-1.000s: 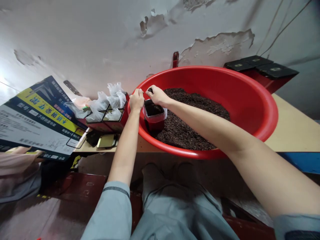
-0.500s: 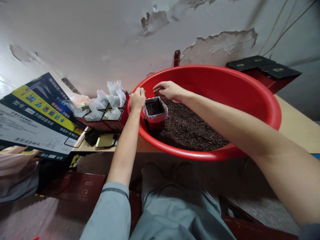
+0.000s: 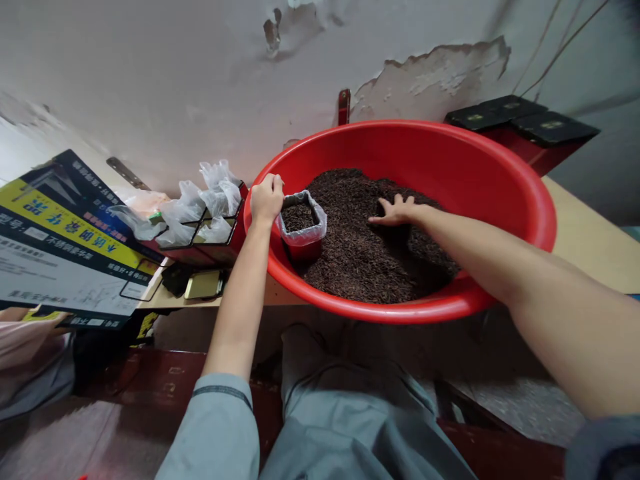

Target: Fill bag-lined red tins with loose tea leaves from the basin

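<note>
My left hand (image 3: pixel 267 199) is closed at the left corner of a square red tin (image 3: pixel 306 251), by the rim of a big red basin (image 3: pixel 480 160); its fingertips are partly hidden. A clear plastic bag (image 3: pixel 314 232) lines the tin and folds over its rim. Dark, dry, tea-like leaves (image 3: pixel 345 263) lie in the tin and in a heap across the basin. My right hand (image 3: pixel 395 212) rests low over the heap, right of the tin, its fingers spread and holding nothing I can see.
Left of the basin stand several red tins (image 3: pixel 213 250) with plastic bags sticking out. A small gold lid (image 3: pixel 204 285) lies before them, beside a printed carton (image 3: pixel 75 240). Closed black-topped tins (image 3: pixel 555 127) sit at the right. Another person's sleeve (image 3: pixel 33 353) shows at far left.
My right hand has moved away from the tin's rim, to the right and down onto the leaves, and its fingers have spread. My left hand stays at the tin. The view has shifted slightly.
</note>
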The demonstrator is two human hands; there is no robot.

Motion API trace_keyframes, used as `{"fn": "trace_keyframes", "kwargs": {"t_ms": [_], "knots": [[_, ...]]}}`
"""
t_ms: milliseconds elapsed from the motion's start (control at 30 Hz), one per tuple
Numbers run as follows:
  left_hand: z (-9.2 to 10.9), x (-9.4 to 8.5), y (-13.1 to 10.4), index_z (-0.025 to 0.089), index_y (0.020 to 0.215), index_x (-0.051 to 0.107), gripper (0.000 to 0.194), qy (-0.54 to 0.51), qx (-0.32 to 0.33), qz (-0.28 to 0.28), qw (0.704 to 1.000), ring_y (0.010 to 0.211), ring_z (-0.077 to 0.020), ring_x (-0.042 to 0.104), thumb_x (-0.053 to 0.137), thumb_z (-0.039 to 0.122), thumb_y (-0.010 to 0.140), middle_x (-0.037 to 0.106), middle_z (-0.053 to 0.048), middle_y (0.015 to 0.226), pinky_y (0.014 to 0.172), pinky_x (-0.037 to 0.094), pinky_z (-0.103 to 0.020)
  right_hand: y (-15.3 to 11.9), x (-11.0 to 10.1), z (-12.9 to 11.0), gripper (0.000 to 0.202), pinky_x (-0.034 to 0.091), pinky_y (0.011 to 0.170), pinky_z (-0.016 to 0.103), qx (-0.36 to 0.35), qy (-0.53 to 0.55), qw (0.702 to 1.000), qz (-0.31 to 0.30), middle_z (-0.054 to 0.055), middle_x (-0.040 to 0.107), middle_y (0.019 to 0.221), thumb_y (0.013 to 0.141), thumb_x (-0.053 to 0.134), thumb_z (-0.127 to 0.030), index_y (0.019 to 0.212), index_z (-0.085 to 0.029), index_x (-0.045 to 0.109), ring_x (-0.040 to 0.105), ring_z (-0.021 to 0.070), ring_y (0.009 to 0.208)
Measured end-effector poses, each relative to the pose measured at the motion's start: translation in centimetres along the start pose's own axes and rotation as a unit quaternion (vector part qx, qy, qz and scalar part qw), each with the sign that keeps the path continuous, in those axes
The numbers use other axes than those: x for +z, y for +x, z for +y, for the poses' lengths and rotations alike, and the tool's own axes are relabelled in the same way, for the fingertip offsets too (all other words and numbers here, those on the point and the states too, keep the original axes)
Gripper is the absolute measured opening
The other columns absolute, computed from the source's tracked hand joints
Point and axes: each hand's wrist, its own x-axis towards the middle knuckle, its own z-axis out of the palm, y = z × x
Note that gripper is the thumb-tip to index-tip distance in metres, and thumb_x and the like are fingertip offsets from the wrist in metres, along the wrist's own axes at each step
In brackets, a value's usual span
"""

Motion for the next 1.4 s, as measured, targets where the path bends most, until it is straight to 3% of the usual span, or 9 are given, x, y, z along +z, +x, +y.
{"fn": "trace_keyframes", "kwargs": {"t_ms": [167,367,467,567,867,967,1100,1233,1400], "knots": [[0.4,-0.1,-0.3,0.022,0.083,0.070,0.032,0.016,-0.001,0.020,1.000,0.073,-0.0211,0.071,0.048,0.032,0.104,0.069,-0.002,0.063,0.085,0.052,-0.033,-1.6,0.0,-2.3,0.098,0.033,0.117,0.072,0.005,-0.043,0.999,-0.006,0.025,0.023,0.171,0.091,0.047,-0.081,0.164,-0.016,0.036,0.022,0.0552,0.154],[0.7,-0.3,-0.4,0.023,0.079,0.069,0.033,0.029,0.020,0.004,0.999,0.073,-0.0205,0.071,0.047,0.031,0.103,0.069,0.000,0.061,0.084,0.052,-0.032,-1.3,-0.4,-1.7,0.083,0.042,0.115,0.058,-0.047,-0.087,0.995,-0.012,0.029,0.048,0.156,0.095,0.059,-0.064,0.158,-0.012,0.045,0.045,0.0466,0.146],[0.7,-0.3,-0.4,0.023,0.079,0.069,0.033,0.029,0.019,-0.001,0.999,0.073,-0.0206,0.071,0.047,0.032,0.102,0.068,-0.001,0.061,0.082,0.051,-0.031,-1.7,-0.9,-1.8,0.060,0.049,0.107,0.042,-0.112,-0.091,0.989,-0.011,0.024,0.064,0.142,0.097,0.065,-0.045,0.148,-0.015,0.057,0.064,0.0345,0.130],[0.6,-0.4,-0.4,0.024,0.078,0.068,0.034,0.024,0.015,-0.004,1.000,0.073,-0.0207,0.070,0.045,0.033,0.102,0.069,-0.001,0.062,0.081,0.051,-0.032,-2.5,-1.7,-3.0,0.048,0.051,0.101,0.034,-0.202,-0.079,0.976,0.013,0.017,0.071,0.133,0.099,0.062,-0.037,0.144,-0.018,0.062,0.069,0.0279,0.120],[0.5,-0.1,-0.3,0.023,0.078,0.069,0.033,0.023,0.014,-0.003,1.000,0.077,-0.0214,0.072,0.049,0.032,0.103,0.070,-0.001,0.064,0.084,0.050,-0.032,-5.8,-8.0,-10.9,0.042,0.051,0.102,0.037,-0.330,0.160,0.907,0.208,0.014,0.074,0.128,0.099,0.062,-0.034,0.137,-0.016,0.065,0.069,0.0261,0.118],[0.2,-0.1,-0.2,0.024,0.079,0.068,0.032,0.010,0.006,0.024,1.000,0.091,-0.0236,0.074,0.049,0.031,0.104,0.075,-0.003,0.073,0.088,0.049,-0.032,-7.5,-10.1,-14.2,0.039,0.052,0.102,0.039,-0.358,0.165,0.896,0.202,0.012,0.076,0.124,0.093,0.069,-0.030,0.131,-0.019,0.069,0.069,0.0277,0.117],[-0.3,-0.4,-0.2,0.026,0.078,0.066,0.031,0.006,-0.018,0.057,0.998,0.102,-0.0263,0.073,0.050,0.030,0.104,0.078,-0.005,0.081,0.090,0.049,-0.033,-9.6,-10.8,-17.9,0.030,0.055,0.089,0.038,-0.393,0.104,0.901,0.150,0.009,0.079,0.099,0.080,0.081,-0.022,0.111,-0.019,0.078,0.073,0.0279,0.098],[-0.7,-0.5,-0.1,0.026,0.077,0.066,0.030,0.006,-0.033,0.070,0.997,0.105,-0.0281,0.072,0.052,0.031,0.103,0.079,-0.006,0.087,0.089,0.050,-0.035,-10.2,-10.5,-19.0,0.041,0.056,0.088,0.038,-0.404,0.126,0.894,0.149,0.007,0.079,0.091,0.069,0.081,-0.007,0.109,-0.019,0.082,0.074,0.0279,0.092],[-0.9,-0.1,0.1,0.025,0.080,0.067,0.033,-0.003,-0.043,0.055,0.998,0.109,-0.0294,0.072,0.051,0.039,0.104,0.080,-0.009,0.089,0.091,0.050,-0.036,-9.9,-9.7,-17.8,0.046,0.054,0.103,0.037,-0.429,0.180,0.865,0.186,0.005,0.082,0.104,0.072,0.057,0.003,0.098,-0.020,0.086,0.074,0.0254,0.104]]}}
